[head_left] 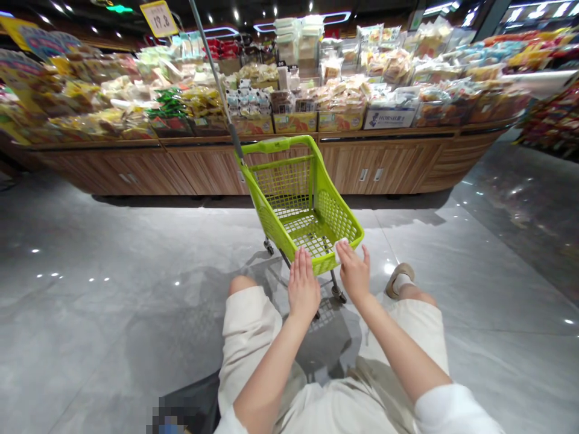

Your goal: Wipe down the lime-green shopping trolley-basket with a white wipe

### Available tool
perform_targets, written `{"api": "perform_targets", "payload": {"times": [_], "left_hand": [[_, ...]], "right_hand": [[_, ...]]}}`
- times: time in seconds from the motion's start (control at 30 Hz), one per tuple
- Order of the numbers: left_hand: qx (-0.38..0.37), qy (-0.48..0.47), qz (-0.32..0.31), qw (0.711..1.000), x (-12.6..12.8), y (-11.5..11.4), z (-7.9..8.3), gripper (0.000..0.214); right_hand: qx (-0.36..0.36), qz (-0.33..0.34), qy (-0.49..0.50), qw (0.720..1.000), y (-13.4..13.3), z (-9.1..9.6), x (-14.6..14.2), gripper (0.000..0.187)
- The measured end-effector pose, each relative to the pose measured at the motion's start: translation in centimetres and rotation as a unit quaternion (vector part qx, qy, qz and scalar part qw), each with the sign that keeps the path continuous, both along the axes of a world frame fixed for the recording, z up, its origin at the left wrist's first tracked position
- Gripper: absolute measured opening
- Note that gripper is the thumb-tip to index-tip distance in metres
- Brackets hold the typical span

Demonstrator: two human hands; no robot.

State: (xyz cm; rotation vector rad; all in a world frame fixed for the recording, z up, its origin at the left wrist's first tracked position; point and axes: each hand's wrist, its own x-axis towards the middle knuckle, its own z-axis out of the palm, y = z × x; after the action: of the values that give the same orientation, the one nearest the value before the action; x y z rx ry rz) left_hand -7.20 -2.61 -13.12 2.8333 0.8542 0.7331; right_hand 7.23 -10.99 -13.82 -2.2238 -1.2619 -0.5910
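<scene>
A lime-green shopping cart (337,211) with a plastic lattice basket stands between my knees, its handle on the far side. My right hand (355,271) presses a small white cloth or tissue (340,246) against the near rim at the right corner. Its fingers partly cover the white piece, and the thumb is spread. At the near left corner of the rim lies my left hand (304,289), its fingers stretched out together and nothing visible in them. A grey pole (212,66) rises from the left end of the cart's handle.
Behind the cart runs a long wooden display counter (384,160) piled with packaged snacks. A yellow price sign (159,19) hangs at upper left. A dark bag-like object (199,398) lies by my left leg. Grey shiny floor (136,259) surrounds the cart.
</scene>
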Motion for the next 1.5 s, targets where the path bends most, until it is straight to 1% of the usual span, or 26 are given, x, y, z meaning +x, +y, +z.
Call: {"api": "perform_targets", "payload": {"times": [0.07,0.1,0.17,0.23,0.3,0.37,0.43,0.5,0.57,0.63,0.67,0.73,0.8,0.83,0.9,0.97,1.07,1.1,1.13,1.2,1.27,1.33,1.4,1.43,1.47,1.5], "left_hand": [[-0.005,-0.004,0.001,1.000,-0.1,0.1,-0.1,0.085],[-0.005,-0.002,0.004,1.000,-0.2,0.2,-0.2,0.085],[0.000,0.008,0.009,1.000,-0.4,0.5,-0.3,0.083],[0.011,0.017,0.010,1.000,-0.6,0.7,-0.3,0.082],[0.023,0.022,0.004,0.999,-0.8,0.9,-0.2,0.080],[0.029,0.024,-0.002,0.999,-0.9,1.0,-0.1,0.079],[0.029,0.023,-0.003,0.999,-0.8,0.9,0.0,0.079],[0.022,0.020,-0.003,1.000,-0.5,0.6,0.1,0.079],[0.013,0.015,-0.006,1.000,-0.2,0.3,0.2,0.081],[0.003,0.012,-0.009,1.000,0.1,0.0,0.2,0.082],[-0.001,0.011,-0.009,1.000,0.3,-0.1,0.2,0.082],[-0.003,0.012,-0.002,1.000,0.3,-0.2,0.0,0.080],[0.003,0.017,0.008,1.000,0.2,0.0,-0.2,0.078],[0.008,0.020,0.011,1.000,0.0,0.2,-0.3,0.078],[0.019,0.024,0.007,0.999,-0.3,0.6,-0.3,0.079],[0.029,0.021,-0.002,0.999,-0.6,0.9,-0.3,0.079],[0.035,0.014,-0.010,0.999,-0.7,1.0,-0.2,0.080],[0.034,0.012,-0.010,0.999,-0.6,0.9,-0.2,0.080],[0.032,0.012,-0.010,0.999,-0.5,0.8,-0.2,0.081],[0.026,0.011,-0.008,1.000,-0.2,0.4,-0.1,0.082],[0.016,0.011,-0.004,1.000,0.0,0.1,-0.2,0.082],[0.011,0.014,0.005,1.000,0.2,-0.1,-0.4,0.079],[0.014,0.019,0.018,1.000,0.2,-0.1,-0.6,0.077],[0.017,0.021,0.022,0.999,0.1,0.0,-0.6,0.077],[0.021,0.022,0.025,0.999,0.0,0.1,-0.7,0.077],[0.024,0.024,0.024,0.999,-0.1,0.2,-0.7,0.078]], "right_hand": [[-0.007,0.061,0.018,0.998,1.5,0.1,-3.8,0.070],[-0.009,0.090,0.023,0.996,1.9,0.2,-5.1,0.069],[-0.008,0.138,0.014,0.990,2.1,0.2,-5.8,0.067],[-0.009,0.177,-0.015,0.984,1.2,0.0,-4.0,0.066],[-0.013,0.193,-0.043,0.980,-0.3,-0.1,-0.3,0.067],[-0.010,0.162,-0.051,0.985,-2.1,-0.3,4.0,0.067],[-0.001,0.104,-0.042,0.994,-3.4,-0.3,7.5,0.068],[0.005,0.051,-0.022,0.998,-3.7,-0.3,8.8,0.067],[0.014,0.005,0.000,1.000,-2.8,-0.2,7.3,0.065],[0.026,-0.015,0.015,0.999,-0.9,-0.1,3.6,0.064],[0.025,0.001,0.020,0.999,0.1,0.0,1.4,0.063],[0.012,0.081,0.025,0.996,1.9,0.2,-2.6,0.064],[0.000,0.142,0.025,0.990,2.6,0.3,-4.6,0.065],[-0.008,0.170,0.018,0.985,2.5,0.3,-4.4,0.065],[-0.025,0.216,-0.007,0.976,1.3,0.1,-2.1,0.068],[-0.033,0.226,-0.027,0.973,-0.8,-0.1,2.0,0.070],[-0.012,0.148,-0.021,0.989,-3.5,-0.3,7.9,0.068],[-0.008,0.121,-0.013,0.992,-3.9,-0.2,8.9,0.067],[-0.003,0.094,-0.003,0.996,-3.9,-0.2,9.1,0.067],[0.010,0.038,0.019,0.999,-2.9,0.0,7.2,0.064],[0.022,0.009,0.035,0.999,-0.9,0.2,3.0,0.062],[0.010,0.075,0.036,0.996,1.1,0.3,-1.7,0.063],[0.004,0.122,0.043,0.992,2.3,0.5,-4.9,0.064],[-0.001,0.147,0.040,0.988,2.5,0.5,-5.4,0.066],[-0.007,0.171,0.034,0.985,2.2,0.5,-5.1,0.067],[-0.014,0.195,0.022,0.980,1.7,0.5,-4.1,0.069]]}}
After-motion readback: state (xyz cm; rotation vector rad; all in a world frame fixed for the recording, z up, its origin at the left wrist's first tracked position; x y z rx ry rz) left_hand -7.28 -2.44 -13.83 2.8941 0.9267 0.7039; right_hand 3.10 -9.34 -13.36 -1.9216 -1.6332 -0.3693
